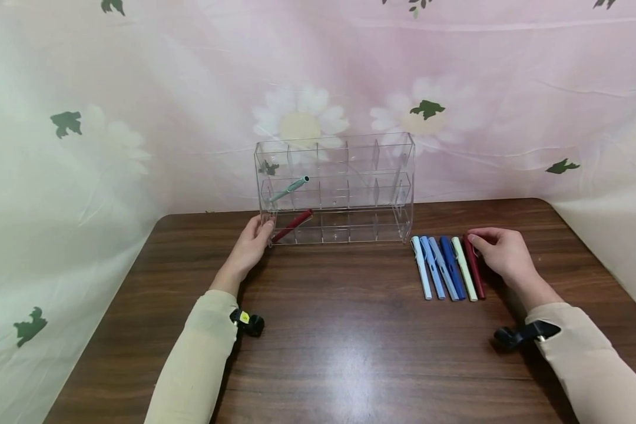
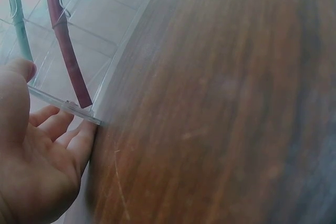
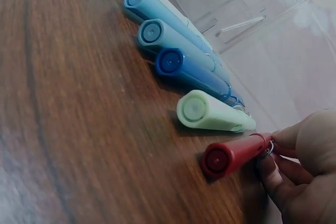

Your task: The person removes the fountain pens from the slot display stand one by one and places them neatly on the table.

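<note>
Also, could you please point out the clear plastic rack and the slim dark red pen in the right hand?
Clear plastic rack (image 1: 334, 193), head view: its middle tier.
Slim dark red pen (image 3: 240, 152), right wrist view: side of barrel.

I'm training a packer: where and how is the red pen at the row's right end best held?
Likely pinch the red pen at its far end, near the clip, coming from the right, as the right grip does: it is slim, and the pale green pen lies close on its left.
</note>
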Available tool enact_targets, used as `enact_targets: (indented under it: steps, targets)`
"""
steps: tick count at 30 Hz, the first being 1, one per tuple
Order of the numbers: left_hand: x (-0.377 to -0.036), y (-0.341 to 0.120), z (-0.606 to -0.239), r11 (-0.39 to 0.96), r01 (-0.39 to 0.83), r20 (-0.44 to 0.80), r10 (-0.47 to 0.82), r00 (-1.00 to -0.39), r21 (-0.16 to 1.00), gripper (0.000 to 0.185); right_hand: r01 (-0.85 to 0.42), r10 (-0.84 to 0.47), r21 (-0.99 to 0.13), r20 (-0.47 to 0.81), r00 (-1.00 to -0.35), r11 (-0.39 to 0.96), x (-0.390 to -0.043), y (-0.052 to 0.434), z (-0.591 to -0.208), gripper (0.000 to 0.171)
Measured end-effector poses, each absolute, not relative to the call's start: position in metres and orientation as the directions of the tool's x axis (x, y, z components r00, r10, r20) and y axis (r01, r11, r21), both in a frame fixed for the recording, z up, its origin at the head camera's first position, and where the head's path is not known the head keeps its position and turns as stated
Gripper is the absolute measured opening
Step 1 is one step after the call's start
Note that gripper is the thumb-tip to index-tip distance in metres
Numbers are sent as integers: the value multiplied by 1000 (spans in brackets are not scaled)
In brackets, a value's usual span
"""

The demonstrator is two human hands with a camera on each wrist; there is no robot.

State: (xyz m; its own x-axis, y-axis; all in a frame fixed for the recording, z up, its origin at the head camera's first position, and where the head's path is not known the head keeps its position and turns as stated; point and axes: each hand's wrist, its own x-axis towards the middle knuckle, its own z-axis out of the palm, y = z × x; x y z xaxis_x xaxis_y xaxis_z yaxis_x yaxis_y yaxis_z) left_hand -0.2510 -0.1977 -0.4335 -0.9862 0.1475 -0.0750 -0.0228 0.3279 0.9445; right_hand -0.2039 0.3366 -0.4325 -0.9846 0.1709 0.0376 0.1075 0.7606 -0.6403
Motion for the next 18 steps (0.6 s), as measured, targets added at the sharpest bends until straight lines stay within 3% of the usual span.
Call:
enact_targets:
  steps: [18]
  targets:
    - [-252, -197, -434, 320, -19, -69, 145, -987, 947, 59, 77, 130, -590, 48, -990, 803, -202, 335, -428, 41]
